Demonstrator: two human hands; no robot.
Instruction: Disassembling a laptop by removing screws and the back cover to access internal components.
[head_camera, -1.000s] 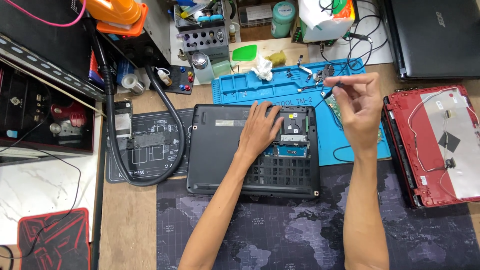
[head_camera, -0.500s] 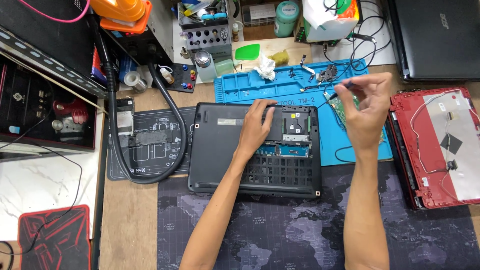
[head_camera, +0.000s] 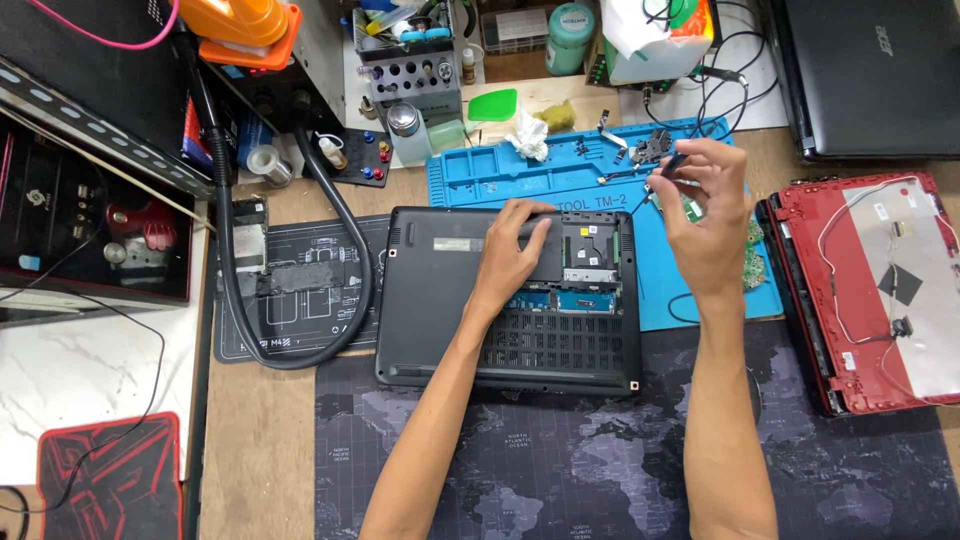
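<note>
Left hand (head_camera: 510, 250) on black laptop (head_camera: 510, 300), blue mat (head_camera: 500, 175) behind.

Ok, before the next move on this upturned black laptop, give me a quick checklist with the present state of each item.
1. Laptop steadied: ok. The left hand lies flat on the black laptop, which sits bottom up.
2. Open bay reachable: ok. The open bay near the laptop's top right is uncovered, beside the left hand.
3. Part in grip: cannot tell. The right hand pinches something small and dark at its fingertips; its kind is too small to tell.
4. Right hand placement: ok. It is raised over the blue mat, apart from the laptop.
5. Loose small parts: not ok. Loose bits lie scattered on the mat.
</note>
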